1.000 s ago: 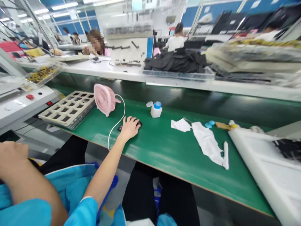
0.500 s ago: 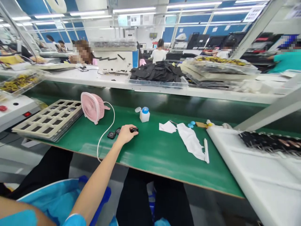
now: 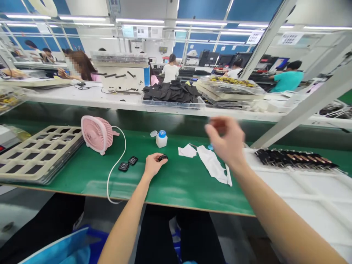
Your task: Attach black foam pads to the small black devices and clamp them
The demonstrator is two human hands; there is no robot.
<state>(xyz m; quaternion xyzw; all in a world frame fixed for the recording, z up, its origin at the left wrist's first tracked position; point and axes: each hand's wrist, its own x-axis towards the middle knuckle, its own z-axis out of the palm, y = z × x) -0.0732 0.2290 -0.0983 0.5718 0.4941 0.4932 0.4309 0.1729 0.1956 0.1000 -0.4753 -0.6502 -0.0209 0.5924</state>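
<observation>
My left hand [image 3: 153, 165] is closed round a small black watch-like device [image 3: 163, 158] on the green table. Two similar black devices, one nearer the edge [image 3: 123, 167] and one behind it [image 3: 133, 160], lie to its left. My right hand [image 3: 227, 141], smeared a little by motion, hovers over the right part of the table. Its fingers are bent, the thumb stands apart, and I see nothing in it. Below and left of it lies a white cloth [image 3: 212, 165]. A white bottle with a blue top [image 3: 161, 139] stands behind my left hand, its lid flipped back.
A pink fan [image 3: 96, 135] with a white cable [image 3: 111, 172] stands left, beside a stacked compartment tray [image 3: 41, 170]. At the right are a white rack [image 3: 283, 198] and a slanting post [image 3: 302, 91]. A shelf behind holds a bin of black pieces [image 3: 173, 91]. Other people sit beyond.
My right hand has come into view from the right. My left hand still grips the black device, now slightly clear of the other two. The whole view has shifted to the right.
</observation>
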